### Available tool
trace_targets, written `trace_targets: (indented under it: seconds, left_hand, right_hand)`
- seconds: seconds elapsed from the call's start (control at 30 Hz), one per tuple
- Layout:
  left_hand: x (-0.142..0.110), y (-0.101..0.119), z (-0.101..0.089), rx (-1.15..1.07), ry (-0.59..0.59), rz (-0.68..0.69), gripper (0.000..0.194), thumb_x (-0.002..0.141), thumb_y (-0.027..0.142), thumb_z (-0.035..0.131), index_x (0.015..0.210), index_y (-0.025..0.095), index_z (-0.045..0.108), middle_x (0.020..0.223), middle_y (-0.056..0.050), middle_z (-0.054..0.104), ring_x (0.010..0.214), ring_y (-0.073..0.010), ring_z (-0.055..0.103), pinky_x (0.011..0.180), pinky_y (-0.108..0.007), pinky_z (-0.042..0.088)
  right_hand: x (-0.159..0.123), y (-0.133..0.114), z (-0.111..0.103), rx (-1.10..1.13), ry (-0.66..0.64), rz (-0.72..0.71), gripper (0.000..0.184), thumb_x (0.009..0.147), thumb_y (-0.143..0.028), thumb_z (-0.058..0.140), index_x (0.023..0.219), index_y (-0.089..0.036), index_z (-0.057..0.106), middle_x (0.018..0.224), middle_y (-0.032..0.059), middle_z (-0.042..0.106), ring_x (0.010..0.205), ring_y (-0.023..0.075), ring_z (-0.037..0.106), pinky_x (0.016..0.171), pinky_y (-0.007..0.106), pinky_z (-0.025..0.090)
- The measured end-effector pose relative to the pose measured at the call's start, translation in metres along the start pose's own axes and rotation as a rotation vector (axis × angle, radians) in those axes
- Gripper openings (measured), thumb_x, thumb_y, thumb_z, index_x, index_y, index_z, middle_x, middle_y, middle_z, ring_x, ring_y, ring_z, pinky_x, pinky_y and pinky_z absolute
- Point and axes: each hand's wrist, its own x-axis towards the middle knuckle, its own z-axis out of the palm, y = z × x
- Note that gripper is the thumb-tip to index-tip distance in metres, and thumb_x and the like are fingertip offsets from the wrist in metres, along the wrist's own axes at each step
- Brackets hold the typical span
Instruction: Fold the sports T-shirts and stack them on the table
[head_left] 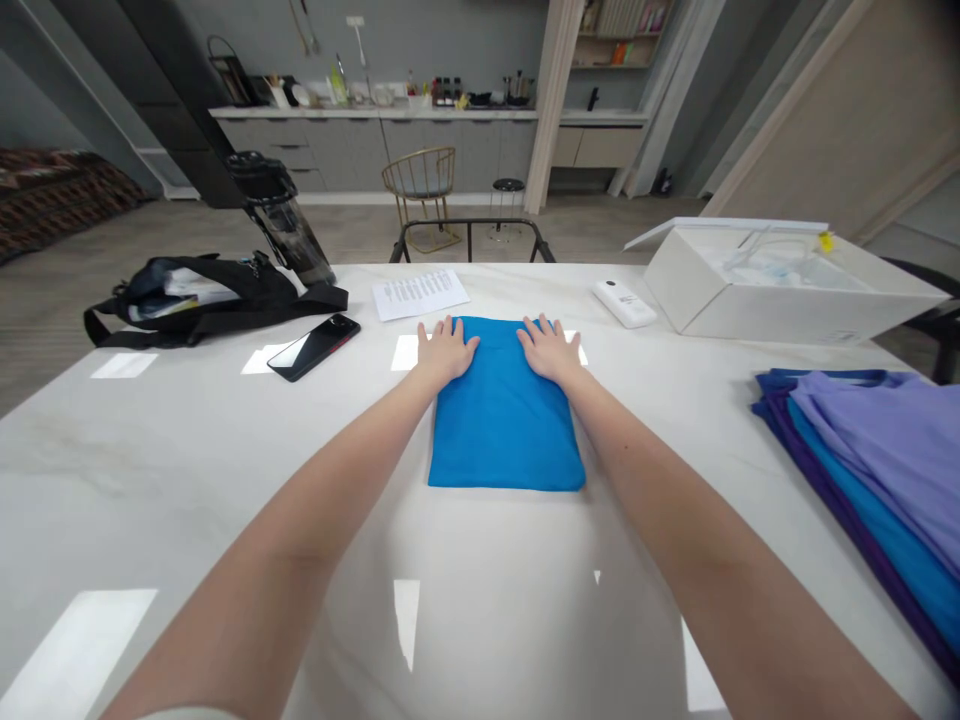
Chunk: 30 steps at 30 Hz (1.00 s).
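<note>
A blue garment [508, 430], folded into a neat rectangle, lies flat in the middle of the white marble-patterned table [225, 500]. My left hand [444, 354] rests on its far left corner with the fingers spread. On the far right corner lies my right hand [550, 350], fingers likewise apart and palm down. Neither hand grips the cloth. At the right edge of the table is a stack of folded garments, with a lavender shirt [892, 430] on top and blue and purple ones beneath.
Beyond the hands lie a printed sheet [420, 294] and a white device [624, 304]. A white box [787, 295] stands at the back right. On the left are a smartphone [313, 348], a black bag [214, 295] and a dark water bottle [285, 220]. A chair [471, 240] faces the far edge.
</note>
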Motion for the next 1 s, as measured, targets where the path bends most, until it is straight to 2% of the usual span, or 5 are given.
trace_targets:
  seconds: [0.1,0.2,0.7,0.9,1.0]
  left_hand:
    - [0.000,0.016,-0.004,-0.043,0.174,0.170,0.062,0.105,0.034,0.027,0.159,0.006,0.035,0.169,-0.019,0.028,0.158,-0.0303,0.023,0.130,-0.053,0.010]
    - [0.003,0.037,0.000,-0.156,0.095,0.277,0.060,0.103,0.025,0.024,0.160,0.009,0.035,0.169,-0.013,0.031,0.157,-0.0237,0.027,0.129,-0.044,0.020]
    - [-0.016,0.004,0.014,-0.097,-0.018,-0.074,0.076,0.101,0.065,0.023,0.164,0.023,0.032,0.173,-0.008,0.016,0.160,-0.0324,0.014,0.128,-0.059,0.011]
    - [-0.044,0.016,0.004,-0.032,0.198,0.226,0.061,0.101,0.020,0.025,0.161,0.010,0.035,0.169,-0.012,0.030,0.158,-0.0228,0.023,0.132,-0.047,0.009]
    - [-0.061,0.031,0.010,-0.079,0.090,0.303,0.059,0.100,0.014,0.024,0.155,0.010,0.046,0.164,-0.012,0.041,0.154,-0.0200,0.035,0.129,-0.039,0.022]
  right_hand:
    - [0.001,-0.007,-0.002,-0.021,0.097,0.025,0.065,0.107,-0.048,0.018,0.165,-0.020,0.029,0.173,0.0112,0.018,0.158,0.0376,0.014,0.121,0.073,0.009]
    - [-0.003,-0.027,0.002,-0.039,0.119,-0.207,0.062,0.106,-0.034,0.021,0.164,-0.013,0.029,0.171,0.0126,0.023,0.157,0.0310,0.020,0.126,0.060,0.013]
    - [-0.024,0.005,0.008,-0.008,0.039,0.020,0.074,0.105,-0.062,0.017,0.167,-0.022,0.024,0.173,0.0064,0.015,0.159,0.0314,0.013,0.125,0.066,0.008]
    - [-0.049,-0.012,-0.002,-0.086,0.144,-0.062,0.062,0.107,-0.038,0.021,0.164,-0.014,0.031,0.172,0.0120,0.020,0.159,0.0302,0.015,0.125,0.062,0.011]
    - [-0.068,-0.031,0.004,-0.042,0.101,-0.177,0.060,0.107,-0.031,0.018,0.162,-0.013,0.035,0.170,0.0119,0.027,0.157,0.0271,0.024,0.125,0.051,0.022]
